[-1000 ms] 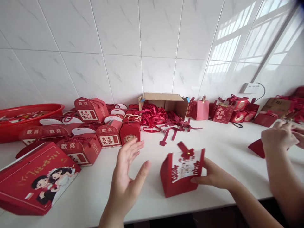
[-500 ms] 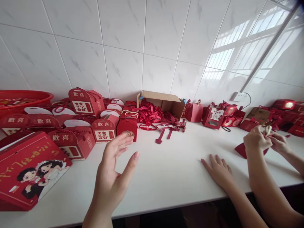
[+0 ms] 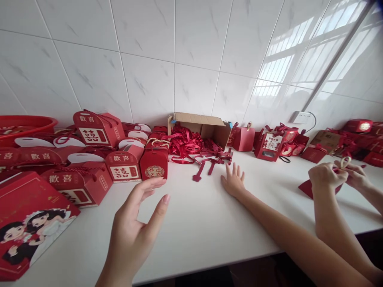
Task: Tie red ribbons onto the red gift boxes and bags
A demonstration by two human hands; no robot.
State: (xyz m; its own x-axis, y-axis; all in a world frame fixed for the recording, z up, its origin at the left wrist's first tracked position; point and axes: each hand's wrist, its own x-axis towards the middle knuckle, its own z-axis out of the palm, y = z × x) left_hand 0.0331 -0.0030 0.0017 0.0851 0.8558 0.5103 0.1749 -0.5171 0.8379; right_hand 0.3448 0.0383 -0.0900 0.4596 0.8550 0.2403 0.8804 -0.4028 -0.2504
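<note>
My left hand (image 3: 136, 227) is raised over the near part of the table, thumb apart from the curved fingers, with nothing in it. Just beyond its fingertips stands a red gift box with a gold cord (image 3: 154, 161). My right hand (image 3: 233, 181) reaches out low over the white tabletop, fingers spread and holding nothing. Close to its fingertips lie dark red tag-like strips (image 3: 211, 163). Behind these, a heap of red ribbons (image 3: 185, 142) spills from a cardboard box (image 3: 199, 118) lying on its side.
At the right, a co-worker's hands (image 3: 327, 175) handle a small red box (image 3: 306, 189) with a pale loop. Several red gift boxes (image 3: 96, 133) crowd the left, with a large couple-printed box (image 3: 38, 215) nearest. A red basin (image 3: 32, 121) stands behind. More boxes (image 3: 269, 145) line the tiled wall.
My right hand has slid left and farther forward, close to the strips. My left hand stays raised and open, slightly farther left in view. The view has shifted a little rightward.
</note>
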